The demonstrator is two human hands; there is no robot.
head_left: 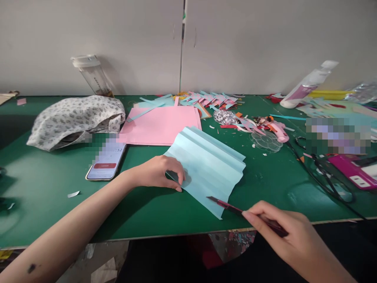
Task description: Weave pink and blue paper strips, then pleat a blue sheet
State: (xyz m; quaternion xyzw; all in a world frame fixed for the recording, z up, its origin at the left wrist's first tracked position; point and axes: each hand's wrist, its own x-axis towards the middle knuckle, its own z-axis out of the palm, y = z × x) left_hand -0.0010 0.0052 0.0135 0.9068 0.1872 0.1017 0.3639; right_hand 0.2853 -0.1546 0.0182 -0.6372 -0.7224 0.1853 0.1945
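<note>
A light blue sheet of paper (206,165) with wavy fold lines lies at an angle on the green table, in front of me. My left hand (165,173) is at its near left edge, fingers curled and pinching the paper there. In my right hand (282,224) is a slim dark red craft knife (228,206), gripped by its handle. The blade points left and hovers over the sheet's near corner; whether it touches cannot be seen. Behind the blue sheet lies a stack of pink paper (161,125).
A phone (106,163) and a patterned cloth bundle (76,120) lie left; a bottle (93,74) stands behind. Paper strips (209,100) are heaped at the back. A pink glue gun (277,129), its cable, a white bottle (309,84) and a magenta power strip (353,169) occupy the right.
</note>
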